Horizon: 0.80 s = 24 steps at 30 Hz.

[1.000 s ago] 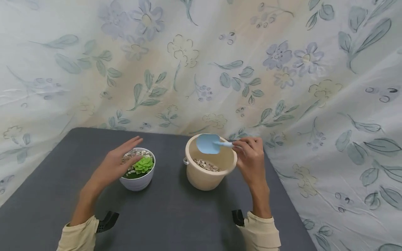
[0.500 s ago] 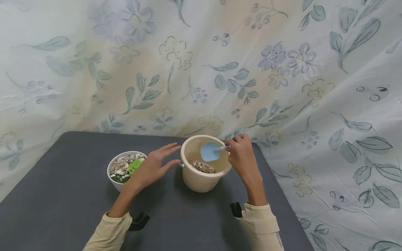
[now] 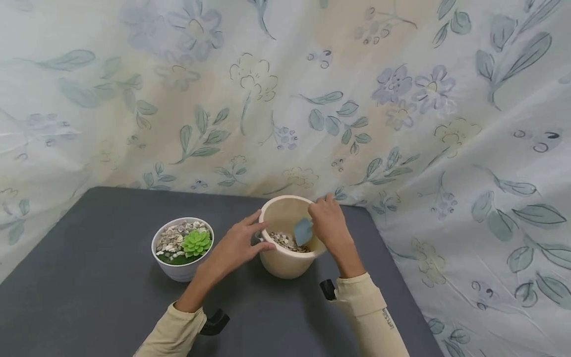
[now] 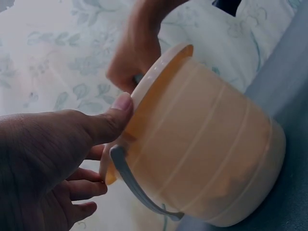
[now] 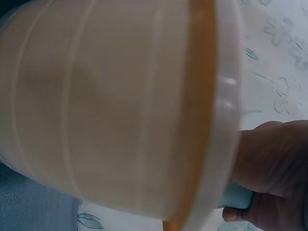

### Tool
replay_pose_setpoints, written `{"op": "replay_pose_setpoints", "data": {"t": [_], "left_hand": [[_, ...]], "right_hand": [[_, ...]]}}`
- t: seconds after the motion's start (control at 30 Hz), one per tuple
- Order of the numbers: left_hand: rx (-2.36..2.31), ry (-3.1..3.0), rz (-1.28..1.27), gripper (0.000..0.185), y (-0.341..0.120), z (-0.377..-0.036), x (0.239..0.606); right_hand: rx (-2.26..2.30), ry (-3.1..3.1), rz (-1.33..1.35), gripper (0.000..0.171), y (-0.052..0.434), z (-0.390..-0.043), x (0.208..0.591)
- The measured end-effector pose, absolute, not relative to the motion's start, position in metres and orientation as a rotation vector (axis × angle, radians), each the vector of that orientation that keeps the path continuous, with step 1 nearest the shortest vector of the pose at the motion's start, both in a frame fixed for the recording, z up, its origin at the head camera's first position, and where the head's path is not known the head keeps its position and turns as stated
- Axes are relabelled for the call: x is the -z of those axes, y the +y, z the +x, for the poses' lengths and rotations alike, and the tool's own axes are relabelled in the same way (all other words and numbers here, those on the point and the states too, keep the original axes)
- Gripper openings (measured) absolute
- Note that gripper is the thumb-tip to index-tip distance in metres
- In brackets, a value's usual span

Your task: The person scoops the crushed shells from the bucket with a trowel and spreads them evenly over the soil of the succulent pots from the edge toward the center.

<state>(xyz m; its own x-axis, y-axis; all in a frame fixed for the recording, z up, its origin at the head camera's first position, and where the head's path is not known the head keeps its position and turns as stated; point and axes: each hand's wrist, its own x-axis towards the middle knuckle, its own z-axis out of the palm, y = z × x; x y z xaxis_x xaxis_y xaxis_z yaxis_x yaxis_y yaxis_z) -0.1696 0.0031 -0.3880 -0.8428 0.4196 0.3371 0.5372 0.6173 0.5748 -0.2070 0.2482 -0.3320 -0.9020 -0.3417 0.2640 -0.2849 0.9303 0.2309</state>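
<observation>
A cream bucket [image 3: 285,270] with pebbles [image 3: 285,241] in its bottom stands towards the back of the table. At its left rim is my left hand [image 3: 238,243]; the left wrist view shows the thumb [image 4: 120,108] on the rim and the index finger passing behind it. Over the right rim, my right hand [image 3: 329,223] grips a light blue toy shovel [image 3: 303,231] by its handle, most of which the hand hides. The shovel's blade points down inside the bucket, its tip right at the pebbles. The bucket's grey handle [image 4: 139,190] hangs down its side.
Left of the bucket stands a white pot [image 3: 176,270] with a green succulent [image 3: 196,242], pebbles and moss. A grey cloth covers the table [image 3: 89,287]. A floral curtain [image 3: 285,99] hangs close behind and along the right.
My left hand has moved right, from over the succulent pot to the bucket's rim. My right hand has lowered the shovel from above the rim into the bucket, tilting its blade down.
</observation>
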Motion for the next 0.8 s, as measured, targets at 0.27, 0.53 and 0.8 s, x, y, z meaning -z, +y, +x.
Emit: {"op": "replay_pose_setpoints", "data": {"t": [0.27,0.53,0.8], "left_hand": [[1.076,-2.681,-0.794,0.066,0.004,-0.169,0.391],[1.080,-2.654,-0.788,0.064,0.003,-0.171,0.392],[1.105,-2.644,-0.791,0.063,0.002,-0.175,0.397]], "right_hand": [[0.280,-2.787,0.524,0.019,0.242,-0.216,0.346],[0.261,-2.737,0.478,0.024,0.236,-0.230,0.350],[-0.099,-2.883,0.221,0.053,0.222,-0.235,0.357]]}}
